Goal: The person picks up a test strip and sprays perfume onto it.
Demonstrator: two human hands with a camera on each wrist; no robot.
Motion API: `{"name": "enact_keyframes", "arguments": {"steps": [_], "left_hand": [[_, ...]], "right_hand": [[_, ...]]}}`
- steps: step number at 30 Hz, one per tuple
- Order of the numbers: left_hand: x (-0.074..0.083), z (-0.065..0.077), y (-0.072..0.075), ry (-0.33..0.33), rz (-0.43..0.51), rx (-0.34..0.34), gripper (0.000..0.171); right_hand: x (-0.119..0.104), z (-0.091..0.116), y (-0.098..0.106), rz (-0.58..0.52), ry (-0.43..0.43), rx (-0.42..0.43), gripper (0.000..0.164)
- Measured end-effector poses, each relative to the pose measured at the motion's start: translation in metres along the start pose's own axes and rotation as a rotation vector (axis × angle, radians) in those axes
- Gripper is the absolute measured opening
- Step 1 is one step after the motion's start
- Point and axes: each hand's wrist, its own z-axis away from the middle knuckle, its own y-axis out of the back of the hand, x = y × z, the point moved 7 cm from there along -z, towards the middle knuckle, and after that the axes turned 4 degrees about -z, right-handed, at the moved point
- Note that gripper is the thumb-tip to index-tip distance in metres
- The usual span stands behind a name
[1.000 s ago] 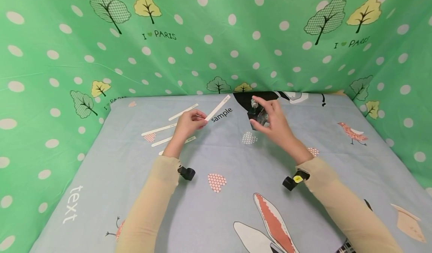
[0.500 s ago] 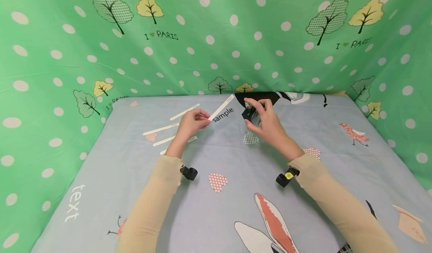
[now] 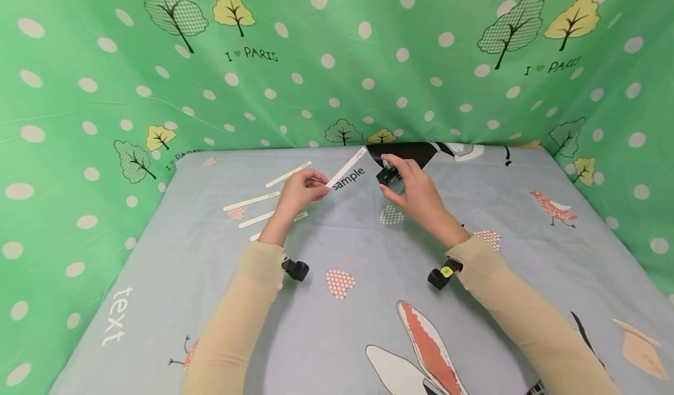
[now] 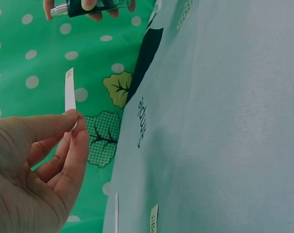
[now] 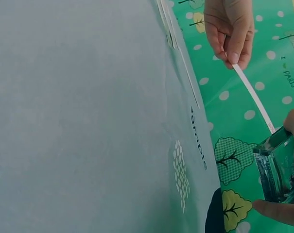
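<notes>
My left hand (image 3: pixel 302 193) pinches a narrow white paper test strip (image 3: pixel 346 168) by its near end, between thumb and index finger. The strip points up and to the right, its printed tip far from the fingers. Facing it, my right hand (image 3: pixel 418 196) grips a dark glass perfume bottle (image 3: pixel 388 176), with a fingertip on the silver sprayer top. In the left wrist view the bottle (image 4: pixel 76 8) lies sideways above the strip (image 4: pixel 70 92). The right wrist view has the clear base of the bottle (image 5: pixel 270 167) close by the strip's tip; part of that hand is cut off there.
More white strips lie on the blue printed cloth (image 3: pixel 337 237) left of centre, among them an upper one (image 3: pixel 288 174) and a lower one (image 3: pixel 251 201); the left forearm covers parts of others. A green dotted curtain (image 3: pixel 295 102) stands behind and at both sides.
My right hand has moved left, bringing the perfume bottle nearer the strip and tipping it from upright to tilted. The left hand keeps its pinch on the test strip, almost still.
</notes>
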Motion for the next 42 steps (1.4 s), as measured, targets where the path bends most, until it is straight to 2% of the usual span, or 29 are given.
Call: {"name": "enact_keyframes", "arguments": {"steps": [5, 10, 22, 31, 42], "left_hand": [[0.001, 0.001, 0.000, 0.001, -0.017, -0.003, 0.020], [0.000, 0.001, 0.003, 0.004, 0.006, -0.003, 0.020], [-0.012, -0.001, 0.031, 0.033, -0.017, 0.031, 0.023], [-0.019, -0.011, 0.044, 0.082, -0.014, 0.048, 0.027], [-0.035, -0.023, 0.044, 0.163, -0.036, 0.056, 0.027]], "right_hand": [[0.001, 0.002, 0.006, -0.005, -0.038, 0.015, 0.065], [0.001, 0.007, 0.018, -0.008, -0.066, 0.032, 0.066], [0.012, 0.024, 0.044, -0.009, -0.118, 0.037, 0.069], [0.016, 0.034, 0.058, -0.011, -0.097, 0.083, 0.070], [0.013, 0.038, 0.063, -0.022, -0.061, 0.104, 0.072]]}}
